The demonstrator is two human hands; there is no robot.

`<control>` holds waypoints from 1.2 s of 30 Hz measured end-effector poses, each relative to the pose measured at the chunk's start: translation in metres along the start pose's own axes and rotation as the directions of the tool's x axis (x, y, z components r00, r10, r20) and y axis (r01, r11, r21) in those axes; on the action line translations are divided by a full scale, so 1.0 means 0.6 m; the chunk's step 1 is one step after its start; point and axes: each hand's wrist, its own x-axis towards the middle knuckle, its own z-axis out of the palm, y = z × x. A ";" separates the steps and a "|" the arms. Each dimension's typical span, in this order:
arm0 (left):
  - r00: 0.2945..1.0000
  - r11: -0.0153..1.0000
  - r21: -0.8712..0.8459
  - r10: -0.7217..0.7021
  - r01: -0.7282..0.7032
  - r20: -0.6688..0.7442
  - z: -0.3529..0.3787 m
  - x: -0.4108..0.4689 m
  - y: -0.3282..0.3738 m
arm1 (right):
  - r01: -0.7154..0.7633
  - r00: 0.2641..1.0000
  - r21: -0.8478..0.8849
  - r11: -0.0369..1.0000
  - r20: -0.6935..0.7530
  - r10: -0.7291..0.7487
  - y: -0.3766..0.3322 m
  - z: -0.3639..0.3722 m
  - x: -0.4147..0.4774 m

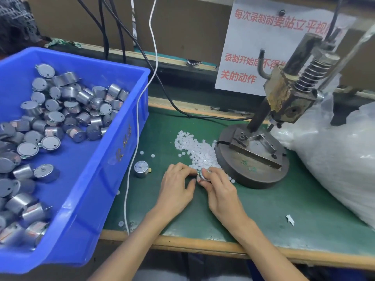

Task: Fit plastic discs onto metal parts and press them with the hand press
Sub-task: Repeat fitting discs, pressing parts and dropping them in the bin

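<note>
Bench inventory, head view.

1. Right hand point(221, 191): over the green mat point(284, 203), front-centre. Fingers curled round a metal part point(203, 177), gripping it from the right.
2. Left hand point(176, 187): meets the right hand at the same part. Fingertips on its top edge, thumb under its left side, so it pinches the part too. Whether a disc sits between the fingertips: cannot tell, too small.
3. Metal part: short silver cylinder, held between both hands just above the mat, at the near edge of the disc pile, near the press base.
4. Plastic discs point(194, 149): approx. heap of small white rounds on the mat, up against the left side of the press base; a few strays lie to the left and toward the front.
5. Hand press point(284, 94): upright column w/ spring and brass-coloured block on a round dark base point(251, 175); base carries a bolted metal fixture. Stands right of the discs.
6. Spare metal part point(141, 168): upright on the mat, left of the left hand, not touching it.
7. Blue bin point(113, 159): at the left, tilted, part-filled w/ metal parts point(50, 114) lying at all angles.
8. White cable point(138, 118): runs down along the bin's right wall to the bench front.
9. Black cable point(178, 107): runs from the back wall to the press.
10. Paper sign point(253, 43): red characters, behind the press.
11. Clear plastic bag point(334, 159): bulky, at the right, touching the press base.
12. White scrap point(290, 220): on the mat, front-right.
</note>
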 end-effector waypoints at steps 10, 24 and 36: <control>0.992 0.988 -0.153 0.047 -0.028 0.121 -0.010 -0.009 0.013 | 0.045 0.994 -0.054 0.998 0.102 -0.040 -0.007 -0.001 0.000; 0.977 0.965 -0.238 0.151 -0.112 0.151 0.002 0.040 0.090 | -0.732 0.673 0.458 0.505 0.365 0.643 0.011 -0.103 0.056; 0.987 0.956 -0.293 0.038 0.010 0.156 0.092 0.123 0.202 | -0.624 0.528 0.749 0.221 0.196 0.826 0.086 -0.191 0.059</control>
